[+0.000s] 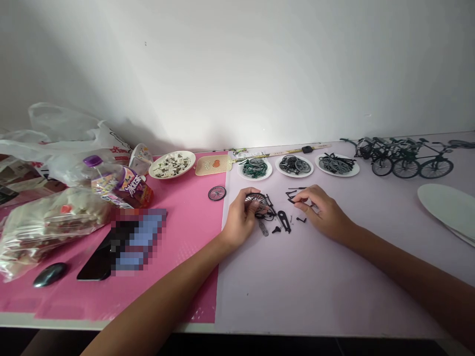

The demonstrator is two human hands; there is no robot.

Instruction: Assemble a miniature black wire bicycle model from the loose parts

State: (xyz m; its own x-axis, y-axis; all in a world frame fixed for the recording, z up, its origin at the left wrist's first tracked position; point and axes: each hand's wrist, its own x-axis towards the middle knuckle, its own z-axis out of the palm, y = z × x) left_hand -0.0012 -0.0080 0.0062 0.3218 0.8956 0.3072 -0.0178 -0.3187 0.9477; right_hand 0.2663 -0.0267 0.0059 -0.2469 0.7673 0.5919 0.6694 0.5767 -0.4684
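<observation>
A small spoked wheel (256,200) is pinched between the fingers of the left hand (239,220), held just above the pale table (297,287); a dark frame piece (269,210) is seen touching it, though the join itself is too small to make out; the right hand (322,210) is lowered over a scatter of small black parts (285,220), its fingertips closed on a thin black strip (293,199); a second loose wheel (217,193) is left lying on the pink mat (178,232), well apart from both hands; three plates of parts (295,165) are lined up along the wall behind the work; finished model bicycles (404,158) are parked at the far right, with an empty white plate (449,205) just in front of them; on the left, a bowl of pale bits (171,164), a purple-capped bottle (118,180), plastic bags (55,148), a black phone (96,264) and a dark mouse (50,274) are spread over the mat.
</observation>
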